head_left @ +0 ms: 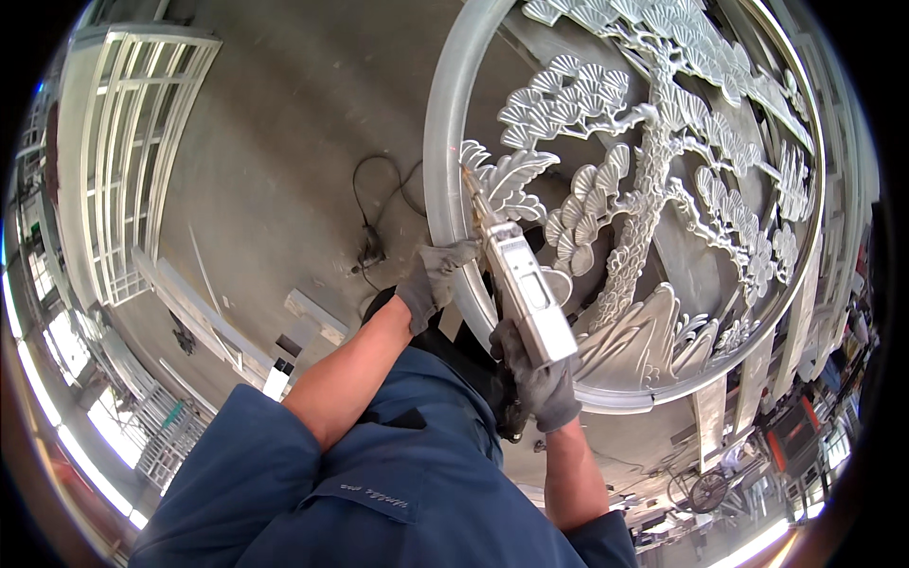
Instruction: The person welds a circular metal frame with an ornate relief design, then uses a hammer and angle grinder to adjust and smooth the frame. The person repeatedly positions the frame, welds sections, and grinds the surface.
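A large round silver metal panel [445,114] with a cut-out pine tree and mountain pattern lies in front of me. My right hand [540,374], in a grey glove, grips the handle of a silver handheld welding gun [521,284]. The gun's thin tip touches the inner edge of the ring near a leaf-shaped piece [507,180]. My left hand [434,276], also grey-gloved, rests on the ring's rim beside the gun's front end and steadies it. Both forearms are bare below blue sleeves.
A black cable [374,204] loops across the grey concrete floor. A white metal window grille [128,151] lies at the left, with loose metal bars [204,322] nearby. Machines and a wheel [708,492] stand at the lower right.
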Demonstrator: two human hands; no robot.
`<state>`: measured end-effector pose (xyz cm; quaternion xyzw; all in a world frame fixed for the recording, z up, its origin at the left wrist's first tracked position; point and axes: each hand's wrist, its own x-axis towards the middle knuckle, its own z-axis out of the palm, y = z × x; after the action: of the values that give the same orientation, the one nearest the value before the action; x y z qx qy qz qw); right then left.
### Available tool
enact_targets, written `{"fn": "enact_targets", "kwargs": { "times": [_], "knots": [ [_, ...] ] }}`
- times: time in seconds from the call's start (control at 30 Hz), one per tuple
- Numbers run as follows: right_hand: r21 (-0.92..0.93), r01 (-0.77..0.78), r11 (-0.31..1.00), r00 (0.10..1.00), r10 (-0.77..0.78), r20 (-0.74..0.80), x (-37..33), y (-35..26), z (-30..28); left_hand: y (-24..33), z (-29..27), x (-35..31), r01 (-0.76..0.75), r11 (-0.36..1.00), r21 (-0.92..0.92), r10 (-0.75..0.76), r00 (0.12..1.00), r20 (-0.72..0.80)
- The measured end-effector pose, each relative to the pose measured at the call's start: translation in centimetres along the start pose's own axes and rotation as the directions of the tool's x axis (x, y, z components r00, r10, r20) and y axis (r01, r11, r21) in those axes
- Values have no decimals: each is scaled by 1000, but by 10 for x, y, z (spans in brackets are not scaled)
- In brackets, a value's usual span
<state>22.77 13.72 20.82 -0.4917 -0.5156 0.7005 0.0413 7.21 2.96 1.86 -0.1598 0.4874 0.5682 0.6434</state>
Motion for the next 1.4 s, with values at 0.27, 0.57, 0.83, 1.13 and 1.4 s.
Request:
{"fn": "enact_targets", "kwargs": {
  "times": [0.27,0.57,0.83,1.13,1.4],
  "knots": [
    [107,-88,990,996,90,-17,25,19,-1,-5,-16,11,-15,993,-121,14,1000,-10],
    [68,-18,997,999,21,-49,24,29,11,-6,-24,6,-70,992,-105,75,996,47],
    [26,-31,999,999,32,-36,20,-1,13,-6,-28,5,-74,994,-74,79,995,55],
    [-22,38,999,999,-39,-25,20,17,12,12,0,-9,33,997,75,-26,996,-81],
    [-49,27,998,1000,-27,0,18,18,9,21,28,-18,-33,999,31,36,994,-99]
  ]
}}
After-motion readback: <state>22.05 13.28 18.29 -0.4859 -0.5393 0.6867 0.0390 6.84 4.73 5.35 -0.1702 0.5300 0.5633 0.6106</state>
